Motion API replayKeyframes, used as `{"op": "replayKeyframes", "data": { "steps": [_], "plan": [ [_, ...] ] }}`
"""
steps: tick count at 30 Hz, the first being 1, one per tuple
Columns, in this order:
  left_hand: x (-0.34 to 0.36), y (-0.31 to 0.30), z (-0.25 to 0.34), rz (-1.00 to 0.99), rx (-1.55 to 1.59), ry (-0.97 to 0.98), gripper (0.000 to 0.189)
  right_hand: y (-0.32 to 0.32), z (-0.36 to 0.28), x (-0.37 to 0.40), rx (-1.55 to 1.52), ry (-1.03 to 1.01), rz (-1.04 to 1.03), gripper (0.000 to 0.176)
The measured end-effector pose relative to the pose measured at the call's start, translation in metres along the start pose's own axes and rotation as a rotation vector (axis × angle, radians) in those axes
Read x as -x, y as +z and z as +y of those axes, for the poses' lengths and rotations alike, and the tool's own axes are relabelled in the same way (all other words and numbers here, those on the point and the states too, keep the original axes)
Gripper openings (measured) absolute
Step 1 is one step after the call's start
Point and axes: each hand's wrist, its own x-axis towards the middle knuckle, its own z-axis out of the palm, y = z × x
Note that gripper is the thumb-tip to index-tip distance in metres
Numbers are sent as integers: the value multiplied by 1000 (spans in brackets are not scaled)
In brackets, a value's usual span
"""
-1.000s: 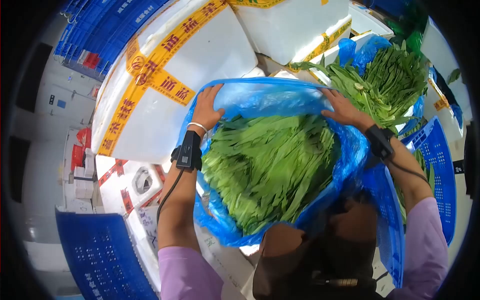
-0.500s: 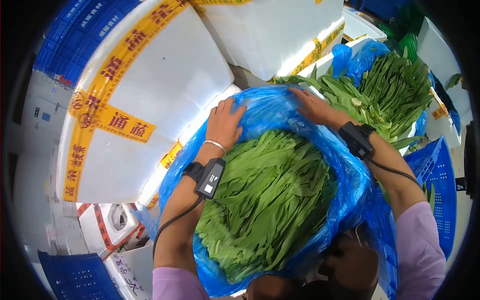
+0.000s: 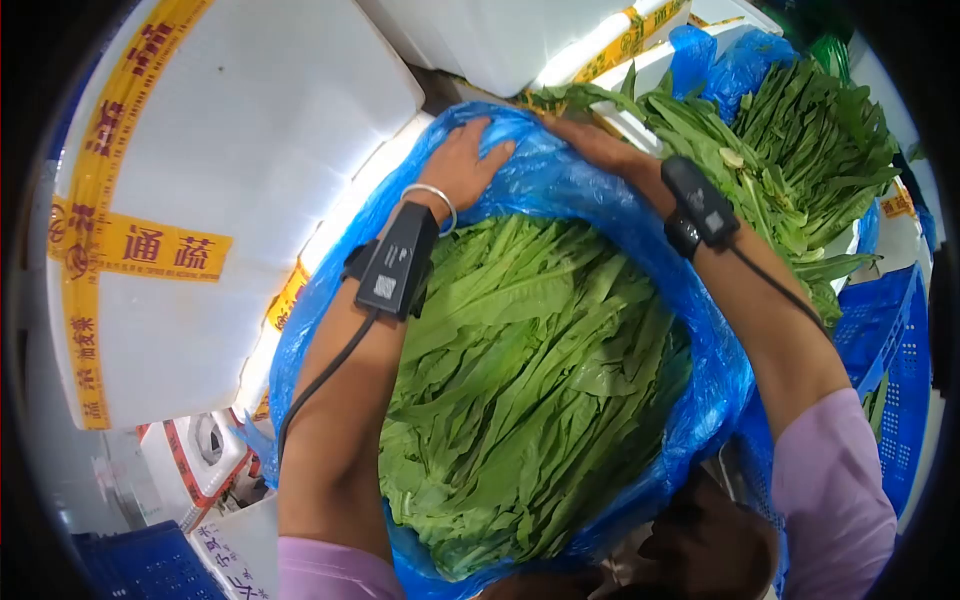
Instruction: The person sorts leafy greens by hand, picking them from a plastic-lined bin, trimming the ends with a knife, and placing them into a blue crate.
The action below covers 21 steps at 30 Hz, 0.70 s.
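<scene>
The left hand (image 3: 465,165) and right hand (image 3: 600,145) lie flat and open, gripping nothing, on the top edge of the blue plastic bag (image 3: 700,380) of long green leaves (image 3: 530,380) in the middle of the frame, and I think a hard push could rip the thin plastic.

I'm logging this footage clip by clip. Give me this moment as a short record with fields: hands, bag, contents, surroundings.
Left hand: flat on the blue bag, far rim, fingers spread
Right hand: on the same rim, beside the left
Bag contents: leafy greens, heaped full
Left of bag: white foam box, yellow tape
Right of bag: more greens; blue crate
</scene>
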Motion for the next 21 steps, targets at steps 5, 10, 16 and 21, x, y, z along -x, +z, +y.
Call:
{"op": "replayKeyframes", "data": {
  "steps": [5,10,16,21],
  "plan": [
    [-24,-7,-15,-73,204,-238,83,1,26,2,-432,178,-109,48],
    [24,-16,-24,94,436,-37,32,-10,71,16,573,-396,-37,41],
    [159,-38,72,230,85,58,38,-6,-2,63,191,-4,220,34],
    [250,-32,110,71,-207,-196,73,-23,-65,110,350,-389,555,40]
  ]
}}
